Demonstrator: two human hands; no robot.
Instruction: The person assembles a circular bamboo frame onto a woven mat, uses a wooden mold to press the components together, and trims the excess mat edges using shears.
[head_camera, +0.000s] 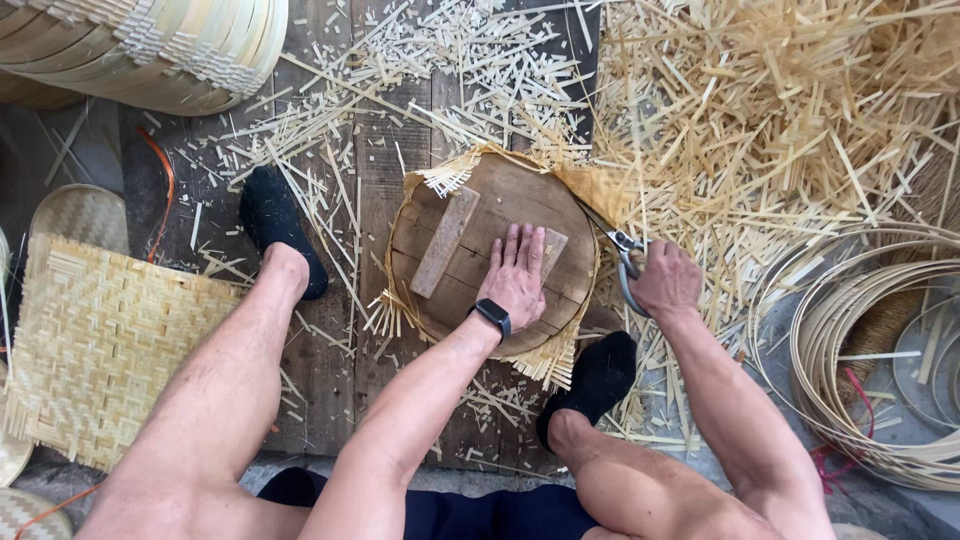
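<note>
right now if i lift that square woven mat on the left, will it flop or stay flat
The woven mat would probably sag a little, being thin flat strips interlaced. It looks light for its size. Its loose fringed edges may snag or shed strips, like the offcuts scattered around.

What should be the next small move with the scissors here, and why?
Probably close the scissors in the right hand and cut further along the disc's edge: the woven mat juts past the rim there, and the left hand presses the disc flat.

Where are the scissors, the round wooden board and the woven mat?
scissors (628, 262), head view, on the handle loops.
round wooden board (500, 195), head view, on its bare top.
woven mat (100, 340), head view, on its middle.
</note>
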